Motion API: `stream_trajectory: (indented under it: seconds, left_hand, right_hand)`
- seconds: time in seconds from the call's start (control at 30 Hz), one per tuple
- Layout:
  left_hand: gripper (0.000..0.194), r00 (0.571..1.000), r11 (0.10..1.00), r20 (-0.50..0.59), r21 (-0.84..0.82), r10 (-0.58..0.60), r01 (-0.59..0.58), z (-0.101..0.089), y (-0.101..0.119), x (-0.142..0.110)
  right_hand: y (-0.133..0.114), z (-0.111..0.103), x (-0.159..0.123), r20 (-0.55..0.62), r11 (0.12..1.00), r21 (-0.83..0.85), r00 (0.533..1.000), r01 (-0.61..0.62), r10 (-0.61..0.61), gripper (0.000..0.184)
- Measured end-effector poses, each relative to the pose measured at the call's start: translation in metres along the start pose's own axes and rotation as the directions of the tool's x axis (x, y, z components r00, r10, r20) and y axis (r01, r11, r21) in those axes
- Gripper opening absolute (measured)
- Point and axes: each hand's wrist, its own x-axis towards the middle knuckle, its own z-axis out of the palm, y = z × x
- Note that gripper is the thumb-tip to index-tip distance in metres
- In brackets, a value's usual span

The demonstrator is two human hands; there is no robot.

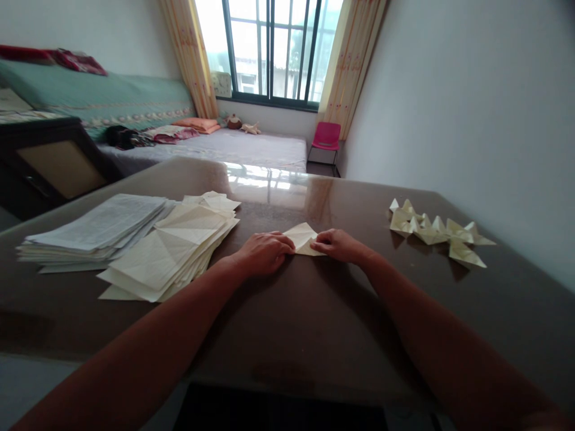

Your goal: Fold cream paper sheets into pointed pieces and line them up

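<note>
A small cream sheet of folded paper (302,233) lies on the brown table between my hands, its far corner pointing away from me. My left hand (265,251) grips its left side, fingers bent and pressed together at the edge. On the other side my right hand (336,244) pinches the right edge between thumb and fingers. To the left is a pile of creased cream paper sheets (179,236). Several folded paper shapes with raised points (431,227) stand in a cluster at the right.
A stack of printed white papers (103,221) sits at the table's left, beside the creased sheets. Past the glossy table (287,335) are a bed (269,146), a pink chair (326,137) and a window. A dark cabinet (58,161) stands at left; a white wall borders the right.
</note>
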Motion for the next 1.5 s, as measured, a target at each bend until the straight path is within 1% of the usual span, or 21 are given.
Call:
stream_trajectory:
  seconds: [0.07,0.2,0.27,0.3,0.37,0.53,0.6,0.67,0.77,0.97,1.13,1.2,1.5]
  left_hand:
    - [0.034,1.0,1.0,0.001,-0.001,-0.006,0.006,0.0,0.0,0.0]
    - [0.033,1.0,1.0,-0.008,-0.005,-0.023,0.023,0.001,-0.001,0.0]
    - [0.032,1.0,1.0,-0.014,-0.01,-0.026,0.026,0.001,-0.001,0.0]
    - [0.032,1.0,1.0,-0.017,-0.013,-0.024,0.024,0.001,-0.001,0.0]
    - [0.032,1.0,1.0,-0.02,-0.017,-0.019,0.018,0.001,-0.002,0.0]
    - [0.033,1.0,1.0,-0.024,-0.015,-0.018,0.018,0.002,-0.002,0.0]
    - [0.033,0.999,1.0,-0.026,-0.02,-0.023,0.022,0.002,-0.002,0.0]
    - [0.032,0.999,0.999,-0.027,-0.024,-0.025,0.024,0.002,-0.002,0.0]
    - [0.032,1.0,1.0,-0.02,-0.02,-0.023,0.023,0.002,-0.002,0.0]
    - [0.034,1.0,0.999,0.005,0.037,-0.021,0.02,-0.003,0.006,0.0]
    - [0.042,0.999,0.996,0.016,0.082,0.041,-0.043,-0.004,0.009,-0.001]
    - [0.044,0.999,0.993,0.016,0.103,0.047,-0.049,-0.003,0.009,-0.002]
    - [0.036,0.999,0.981,0.033,0.189,0.04,-0.046,0.0,0.013,0.0]
  right_hand:
    - [0.0,-0.002,-0.001,0.027,0.999,0.041,1.0,0.006,-0.007,0.044]
    - [-0.001,-0.005,-0.003,0.09,0.973,0.228,0.995,0.023,-0.045,0.048]
    - [-0.002,-0.006,-0.004,0.104,0.963,0.268,0.993,0.029,-0.059,0.048]
    - [-0.003,-0.006,-0.004,0.108,0.967,0.254,0.992,0.033,-0.062,0.047]
    - [-0.005,-0.005,-0.005,0.1,0.984,0.175,0.994,0.03,-0.048,0.045]
    - [-0.012,0.001,-0.004,0.025,0.996,-0.079,0.998,-0.052,0.054,0.036]
    - [-0.016,0.003,-0.004,-0.025,0.972,-0.213,0.995,-0.103,0.1,0.034]
    - [-0.02,0.006,-0.004,-0.089,0.93,-0.334,0.988,-0.152,0.13,0.035]
    - [-0.024,0.009,-0.005,-0.14,0.881,-0.436,0.981,-0.186,0.138,0.037]
    - [-0.028,0.012,-0.006,-0.137,0.847,-0.49,0.978,-0.205,0.158,0.037]
    - [-0.03,0.012,-0.006,-0.13,0.84,-0.504,0.979,-0.202,0.157,0.036]
    - [-0.031,0.012,-0.006,-0.132,0.836,-0.512,0.979,-0.2,0.153,0.036]
    - [-0.035,0.012,-0.006,-0.126,0.823,-0.533,0.98,-0.196,0.152,0.034]
